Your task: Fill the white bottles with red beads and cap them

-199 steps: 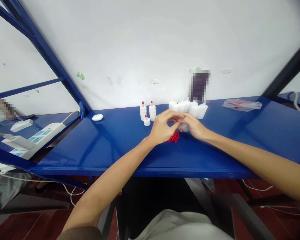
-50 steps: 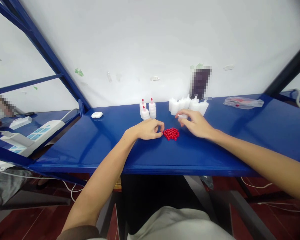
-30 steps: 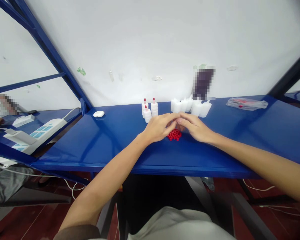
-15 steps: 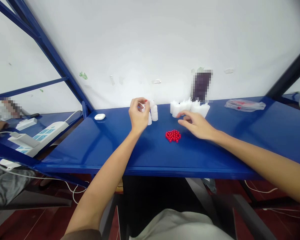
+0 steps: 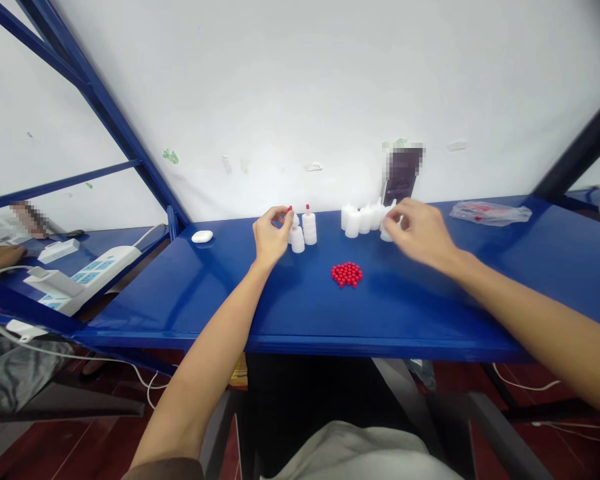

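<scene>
My left hand (image 5: 270, 237) is closed in a pinch at a red cap (image 5: 290, 209), among a few small white squeeze bottles at the table's back. Close to its fingertips stands a white bottle (image 5: 297, 240), and just right of that a bottle (image 5: 309, 230) wears a red cap on its nozzle. My right hand (image 5: 423, 230), slightly blurred, has its thumb and fingers closed around the upper part of a white squeeze bottle (image 5: 387, 235) at the right end of a group of uncapped bottles (image 5: 351, 223). A pile of red caps (image 5: 347, 274) lies between my hands, nearer me.
A clear plastic bag (image 5: 490, 213) with something red inside lies at the back right. A white earbud case (image 5: 202, 237) sits at the left. A dark, pixelated phone-like object leans against the wall. Blue frame posts bound the table; a power strip (image 5: 103, 267) is at left.
My right hand has moved right and back, from above the pile side to the uncapped bottles, and closed. My left hand shifted slightly left and down, revealing the red-capped bottle.
</scene>
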The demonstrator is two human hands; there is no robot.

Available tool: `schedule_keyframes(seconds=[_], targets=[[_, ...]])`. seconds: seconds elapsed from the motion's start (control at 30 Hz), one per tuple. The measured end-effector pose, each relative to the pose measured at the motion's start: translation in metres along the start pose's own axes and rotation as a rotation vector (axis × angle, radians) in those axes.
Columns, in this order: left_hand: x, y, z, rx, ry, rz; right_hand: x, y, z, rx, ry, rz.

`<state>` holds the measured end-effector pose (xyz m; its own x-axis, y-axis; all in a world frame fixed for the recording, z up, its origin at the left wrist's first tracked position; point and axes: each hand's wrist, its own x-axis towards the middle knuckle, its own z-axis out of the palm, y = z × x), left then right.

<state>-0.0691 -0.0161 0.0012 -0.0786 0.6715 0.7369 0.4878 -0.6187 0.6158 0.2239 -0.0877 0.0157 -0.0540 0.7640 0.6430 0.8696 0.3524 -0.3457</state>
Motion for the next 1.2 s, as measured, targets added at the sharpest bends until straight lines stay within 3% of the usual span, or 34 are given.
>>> schedule_keyframes(seconds=[0.1, 0.2, 0.37, 0.53, 0.63, 0.8, 0.9, 1.0, 1.07, 1.2], targets=[[-0.001, 0.000, 0.001, -0.013, -0.025, 0.010, 0.009, 0.018, -0.012, -0.098, 0.075, 0.173], [-0.001, -0.001, 0.001, -0.011, -0.021, 0.034, 0.012, 0.028, -0.015, -0.100, -0.009, 0.268], [-0.001, -0.001, 0.002, 0.010, -0.018, 0.051, 0.009, 0.028, -0.004, -0.107, -0.119, 0.257], [-0.004, -0.003, 0.006, 0.048, -0.046, 0.058, 0.006, 0.029, 0.005, -0.117, -0.152, 0.254], [-0.007, -0.004, 0.008, 0.070, -0.077, 0.083, 0.004, 0.027, 0.008, -0.071, -0.148, 0.179], [-0.006, -0.006, 0.007, 0.134, -0.058, 0.111, -0.002, 0.015, 0.017, 0.169, -0.100, 0.045], [-0.004, -0.003, 0.002, 0.156, 0.018, 0.123, -0.005, 0.008, 0.026, 0.467, -0.181, 0.136], [-0.006, 0.007, -0.004, 0.153, 0.100, 0.221, -0.007, 0.004, 0.034, 0.677, -0.294, 0.277], [-0.012, 0.018, -0.005, 0.128, -0.040, 0.331, -0.008, 0.002, 0.038, 0.741, -0.318, 0.335], [-0.029, 0.043, 0.000, 0.173, -0.679, 0.428, -0.009, 0.000, 0.039, 0.828, -0.256, 0.383]])
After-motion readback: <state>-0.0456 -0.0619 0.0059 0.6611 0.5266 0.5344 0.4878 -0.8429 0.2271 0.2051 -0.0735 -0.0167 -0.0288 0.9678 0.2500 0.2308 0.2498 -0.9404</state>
